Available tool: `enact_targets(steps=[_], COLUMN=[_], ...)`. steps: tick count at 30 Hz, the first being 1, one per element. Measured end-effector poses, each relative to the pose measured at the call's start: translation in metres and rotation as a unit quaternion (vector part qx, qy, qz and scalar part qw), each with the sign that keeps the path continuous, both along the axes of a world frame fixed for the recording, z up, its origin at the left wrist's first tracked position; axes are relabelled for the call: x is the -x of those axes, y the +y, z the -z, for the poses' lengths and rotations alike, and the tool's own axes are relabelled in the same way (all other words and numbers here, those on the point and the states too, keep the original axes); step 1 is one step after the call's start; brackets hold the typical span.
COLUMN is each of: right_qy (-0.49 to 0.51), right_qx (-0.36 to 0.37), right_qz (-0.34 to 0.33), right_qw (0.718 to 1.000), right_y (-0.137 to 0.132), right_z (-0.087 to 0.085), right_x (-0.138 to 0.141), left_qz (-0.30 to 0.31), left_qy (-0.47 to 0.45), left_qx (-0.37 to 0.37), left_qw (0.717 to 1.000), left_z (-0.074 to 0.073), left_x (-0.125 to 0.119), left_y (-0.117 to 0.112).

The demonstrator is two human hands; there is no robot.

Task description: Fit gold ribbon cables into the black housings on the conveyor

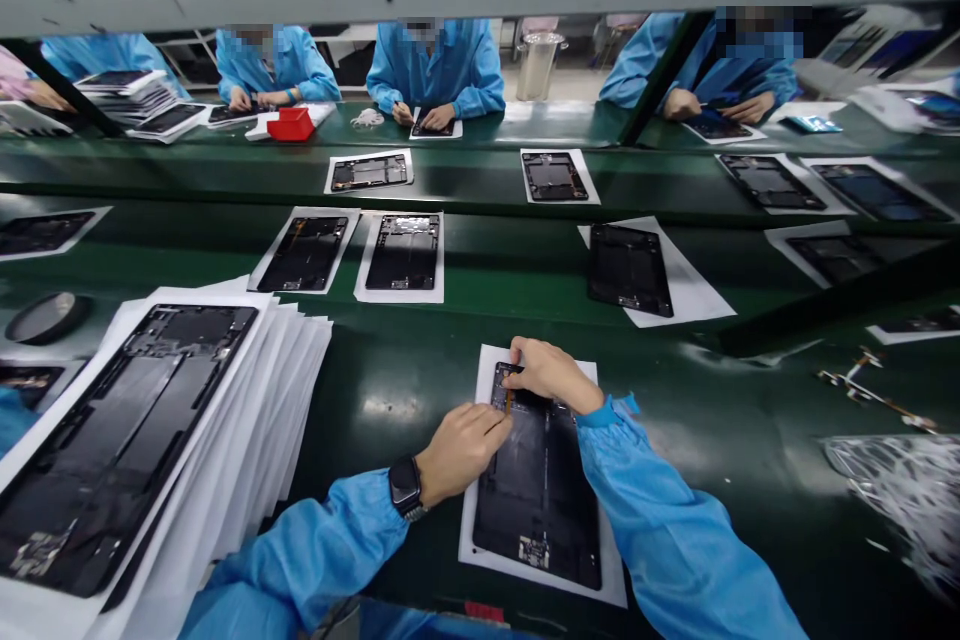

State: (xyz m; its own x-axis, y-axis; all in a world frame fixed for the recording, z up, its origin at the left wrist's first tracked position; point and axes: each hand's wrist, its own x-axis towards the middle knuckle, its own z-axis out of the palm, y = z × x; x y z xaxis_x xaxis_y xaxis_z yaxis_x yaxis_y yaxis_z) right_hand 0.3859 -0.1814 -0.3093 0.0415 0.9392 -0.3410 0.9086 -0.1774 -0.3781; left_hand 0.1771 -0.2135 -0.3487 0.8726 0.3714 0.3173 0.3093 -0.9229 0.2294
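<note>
A black tablet housing (pixel 536 500) lies on a white paper sheet (pixel 611 575) in front of me, its open inside facing up. A thin orange flex cable (pixel 509 401) stands out near its top left corner. My left hand (pixel 463 450), with a watch on the wrist, pinches the cable's lower end. At its upper end, my right hand (pixel 553 375) has curled fingers closed on the cable, close against the housing's top edge. The fingertips partly hide the spot where cable and housing meet.
At left stands a tall stack of tablet housings (pixel 127 440) between paper sheets. Loose flex cables (pixel 874 390) and a pile of clear strips (pixel 900 490) lie at right. More housings (pixel 405 255) rest on the green line ahead. Several co-workers in blue sit opposite, beside a red bin (pixel 291 124).
</note>
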Motion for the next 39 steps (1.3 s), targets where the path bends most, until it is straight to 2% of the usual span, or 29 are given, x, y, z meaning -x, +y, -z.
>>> enact_targets(steps=[4, 11, 20, 34, 36, 39], right_qy=[0.014, 0.024, 0.043, 0.020, 0.022, 0.062], right_qx=[-0.022, -0.103, -0.118, -0.114, -0.108, -0.110], right_qz=[-0.011, -0.030, -0.021, -0.011, -0.005, -0.008], right_qw=[1.000, 0.994, 0.992, 0.993, 0.994, 0.992], right_y=[-0.005, -0.020, -0.018, -0.019, -0.020, -0.028], right_z=[0.003, 0.014, 0.022, 0.019, 0.016, 0.005], right_x=[-0.003, -0.009, -0.013, -0.011, -0.011, -0.012], left_qz=[-0.013, 0.007, 0.017, 0.034, 0.044, 0.060], left_qy=[-0.025, -0.045, -0.037, -0.014, -0.003, 0.018], left_qx=[-0.001, -0.001, -0.024, -0.027, -0.005, 0.070], left_qw=[1.000, 0.999, 0.999, 0.999, 0.999, 0.996], left_z=[0.002, 0.011, 0.005, 0.003, -0.001, -0.008], left_x=[0.001, 0.000, -0.002, -0.002, -0.001, 0.004], left_y=[0.000, -0.001, -0.001, 0.000, 0.004, 0.011])
